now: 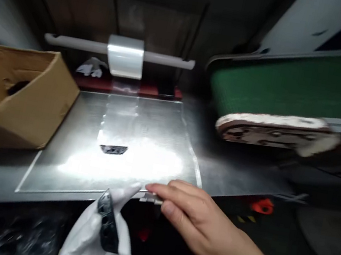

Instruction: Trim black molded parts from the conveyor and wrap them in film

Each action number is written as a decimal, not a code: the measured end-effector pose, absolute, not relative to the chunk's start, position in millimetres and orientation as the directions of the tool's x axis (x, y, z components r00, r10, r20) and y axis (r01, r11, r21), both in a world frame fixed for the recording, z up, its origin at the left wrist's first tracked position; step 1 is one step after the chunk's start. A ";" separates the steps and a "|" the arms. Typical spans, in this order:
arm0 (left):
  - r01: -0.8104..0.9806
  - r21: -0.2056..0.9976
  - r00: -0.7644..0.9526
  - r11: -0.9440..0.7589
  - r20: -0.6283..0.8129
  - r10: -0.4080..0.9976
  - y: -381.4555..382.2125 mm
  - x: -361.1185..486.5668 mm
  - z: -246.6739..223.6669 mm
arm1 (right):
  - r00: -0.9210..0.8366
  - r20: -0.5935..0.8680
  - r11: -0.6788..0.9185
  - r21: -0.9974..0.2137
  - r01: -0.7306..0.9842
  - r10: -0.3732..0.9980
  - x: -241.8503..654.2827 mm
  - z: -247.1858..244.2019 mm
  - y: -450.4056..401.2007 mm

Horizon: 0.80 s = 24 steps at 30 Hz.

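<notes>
The gloved left hand (95,233) has its grip closed around a flat black plastic part (108,225), held just below the bench's (241,175) near edge, long axis running from upper left toward lower right. The bare right hand (197,220) reaches left, fingers (159,190) nearly straight, their tips pinching a small clear strip (153,199) at the edge of a shiny sheet (155,120). A second black part (113,149) lies flat on that sheet, long axis left-right.

Shiny film over dull metal, matt plastic in a cloth glove

Your left hand (94,237) wears a smooth white cloth glove and holds a matt black plastic part (107,224); your right hand (194,219) is bare. A glossy clear plastic sheet (142,140) lies glaring on the brushed metal counter (235,174). Far left is a matt brown cardboard box (20,96), far right a rough green conveyor belt (297,84).
</notes>
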<state>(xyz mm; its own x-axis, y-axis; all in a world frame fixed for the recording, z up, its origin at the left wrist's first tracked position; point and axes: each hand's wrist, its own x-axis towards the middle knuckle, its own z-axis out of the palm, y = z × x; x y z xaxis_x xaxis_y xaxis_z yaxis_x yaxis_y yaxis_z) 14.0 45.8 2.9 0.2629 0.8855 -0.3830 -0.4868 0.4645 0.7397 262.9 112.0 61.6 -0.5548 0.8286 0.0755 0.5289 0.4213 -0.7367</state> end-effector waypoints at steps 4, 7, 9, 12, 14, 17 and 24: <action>-0.524 0.747 0.162 0.410 -0.385 0.909 28.4 6.5 -7.5 | -0.686 0.088 0.473 -0.787 0.397 0.722 225.2 68.2 104.9; -0.590 0.719 0.157 0.367 -0.343 0.926 22.7 8.5 -7.1 | -0.688 0.150 0.536 -0.748 0.391 0.711 210.3 63.2 103.1; -0.653 0.675 0.183 0.343 -0.298 0.937 23.6 10.3 -5.7 | -0.693 0.171 0.569 -0.720 0.398 0.701 207.6 60.9 101.5; -0.729 0.629 0.246 0.271 -0.128 0.961 29.2 10.9 -6.1 | -0.705 0.122 0.557 -0.711 0.429 0.698 209.3 62.0 99.2; -0.740 0.635 0.277 0.222 -0.012 0.961 32.8 9.7 -7.8 | -0.708 0.079 0.535 -0.714 0.451 0.702 211.6 65.0 98.2; -0.714 0.659 0.318 0.237 0.004 0.948 35.0 6.9 -9.2 | -0.723 0.064 0.539 -0.713 0.449 0.687 214.9 69.5 98.4; -0.750 0.556 0.426 0.359 -0.009 0.905 35.9 9.0 -4.4 | -0.763 0.058 0.573 -0.697 0.431 0.644 224.8 70.0 101.8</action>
<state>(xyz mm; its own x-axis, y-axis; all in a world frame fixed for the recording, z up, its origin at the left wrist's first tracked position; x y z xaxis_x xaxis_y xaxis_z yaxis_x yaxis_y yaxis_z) 9.0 35.9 -4.4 0.4259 0.9047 -0.0093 -0.7496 0.3585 0.5564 224.8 101.8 70.0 -0.7628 0.6440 0.0584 0.4308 0.5734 -0.6969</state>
